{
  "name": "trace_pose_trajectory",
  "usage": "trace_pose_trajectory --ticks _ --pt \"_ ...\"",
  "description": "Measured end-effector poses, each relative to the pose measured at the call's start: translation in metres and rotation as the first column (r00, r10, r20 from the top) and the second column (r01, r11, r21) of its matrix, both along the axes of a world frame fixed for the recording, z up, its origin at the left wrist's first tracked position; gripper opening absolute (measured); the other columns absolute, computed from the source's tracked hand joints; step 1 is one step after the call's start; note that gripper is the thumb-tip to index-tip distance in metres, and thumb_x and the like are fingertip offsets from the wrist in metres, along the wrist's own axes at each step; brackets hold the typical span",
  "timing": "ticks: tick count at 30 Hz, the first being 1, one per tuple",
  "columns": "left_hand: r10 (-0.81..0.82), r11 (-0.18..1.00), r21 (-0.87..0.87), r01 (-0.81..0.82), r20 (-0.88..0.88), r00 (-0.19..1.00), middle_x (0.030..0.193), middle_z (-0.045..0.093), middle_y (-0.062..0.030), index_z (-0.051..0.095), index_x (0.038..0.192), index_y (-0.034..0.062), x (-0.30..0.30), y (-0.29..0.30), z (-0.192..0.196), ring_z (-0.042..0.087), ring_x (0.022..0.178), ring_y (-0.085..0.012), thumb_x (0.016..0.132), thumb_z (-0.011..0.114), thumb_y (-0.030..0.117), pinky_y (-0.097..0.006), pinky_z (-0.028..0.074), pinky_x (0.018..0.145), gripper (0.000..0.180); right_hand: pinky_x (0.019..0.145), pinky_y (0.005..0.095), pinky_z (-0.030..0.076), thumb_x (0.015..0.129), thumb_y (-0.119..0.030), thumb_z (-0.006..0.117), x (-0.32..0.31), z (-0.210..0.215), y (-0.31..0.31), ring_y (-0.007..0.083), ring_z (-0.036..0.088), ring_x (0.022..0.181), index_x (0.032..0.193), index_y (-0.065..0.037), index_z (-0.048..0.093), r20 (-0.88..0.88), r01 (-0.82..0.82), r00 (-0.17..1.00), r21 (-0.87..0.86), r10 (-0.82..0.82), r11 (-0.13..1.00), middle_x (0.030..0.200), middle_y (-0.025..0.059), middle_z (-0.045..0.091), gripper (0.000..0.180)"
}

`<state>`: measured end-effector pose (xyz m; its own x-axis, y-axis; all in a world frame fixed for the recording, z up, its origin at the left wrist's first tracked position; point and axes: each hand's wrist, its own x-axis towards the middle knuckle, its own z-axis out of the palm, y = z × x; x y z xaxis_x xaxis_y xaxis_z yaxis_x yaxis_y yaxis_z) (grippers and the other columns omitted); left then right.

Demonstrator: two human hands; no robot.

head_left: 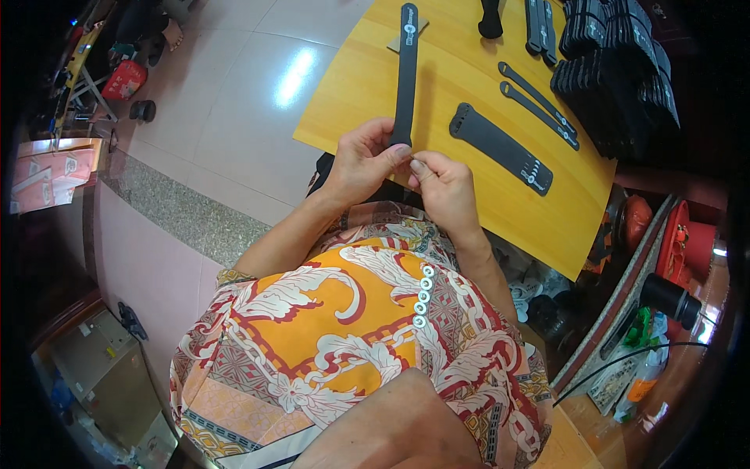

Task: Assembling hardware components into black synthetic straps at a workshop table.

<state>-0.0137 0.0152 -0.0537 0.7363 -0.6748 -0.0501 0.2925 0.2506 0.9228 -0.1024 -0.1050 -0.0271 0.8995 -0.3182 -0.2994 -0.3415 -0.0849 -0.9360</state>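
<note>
My left hand (355,166) is closed around the lower end of a long black strap (406,82), which sticks up away from me with a pale printed mark near its rounded far end. Right beside it, my right hand (451,187) pinches at the same lower end, fingertips almost touching the left thumb. What sits between the right fingertips is too small to make out. To the right, a wide black strap (501,148) with holes at one end lies flat on the yellow table (461,62). Two narrow black straps (539,105) with slotted ends lie beyond it.
Thick stacks of black straps (598,98) fill the table's far right, near a pair of dark straps (541,31). A black handle-like object (490,19) lies at the far edge. Right of the table stands a cluttered shelf with a black cylinder (670,301).
</note>
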Motion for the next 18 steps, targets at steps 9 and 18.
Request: trace_pose_trajectory --ticks 9,18 --pt "-0.092 0.996 0.002 0.092 -0.064 0.994 0.080 0.058 -0.0022 0.054 0.104 -0.0017 0.001 0.000 0.005 0.054 0.066 -0.0066 0.085 0.060 0.009 -0.019 0.044 0.057 0.023 0.055 0.0382 0.045 0.079 -0.002 0.052 0.000 -0.003 0.005 0.0325 0.058 0.062 0.079 0.002 0.057 0.088 0.033 0.996 -0.103 -0.024 0.994 0.067 0.0179 0.057 0.006" --pt "-0.130 0.990 0.073 0.123 0.091 0.987 0.080 0.057 -0.0016 0.055 0.106 -0.0019 0.007 0.000 -0.004 0.053 0.066 -0.0068 0.084 0.060 0.007 -0.020 0.045 0.057 0.024 0.059 0.0387 0.047 0.077 0.000 0.053 0.004 -0.006 -0.004 0.0353 0.059 0.069 0.084 0.001 0.060 0.414 0.141 0.899 -0.586 0.145 0.798 0.074 0.0200 0.059 0.009"
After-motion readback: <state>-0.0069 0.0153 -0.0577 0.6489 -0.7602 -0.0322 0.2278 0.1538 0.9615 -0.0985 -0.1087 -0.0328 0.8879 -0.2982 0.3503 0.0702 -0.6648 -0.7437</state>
